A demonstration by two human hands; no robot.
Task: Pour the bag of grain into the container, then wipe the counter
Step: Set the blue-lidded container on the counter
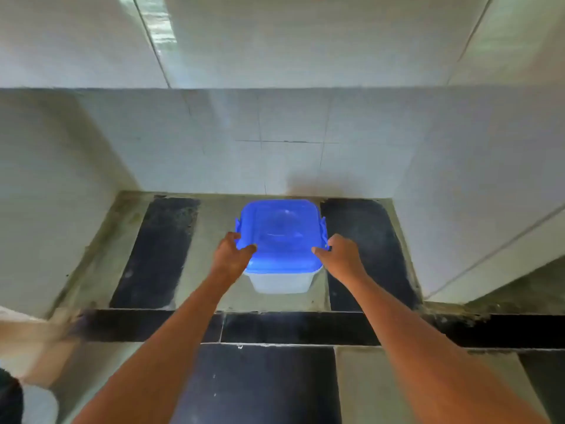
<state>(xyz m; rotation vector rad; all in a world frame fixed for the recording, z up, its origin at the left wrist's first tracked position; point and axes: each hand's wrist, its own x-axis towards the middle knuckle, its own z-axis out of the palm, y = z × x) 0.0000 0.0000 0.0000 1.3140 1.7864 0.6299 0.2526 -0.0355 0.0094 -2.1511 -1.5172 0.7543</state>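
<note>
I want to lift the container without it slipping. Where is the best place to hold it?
Grip the container by its two side edges under the blue lid, one hand from each side: the lid overhangs the walls and the side clips give purchase.

Single head-worn view, wide-angle, looking forward and steeply down over both outstretched forearms. Counter [214, 240] fills the lower half, tiled wall [290, 133] rises just beyond the grips. Close range: left hand [234, 255] and right hand [342, 255] sit mid-frame. Edges bow outward.
</note>
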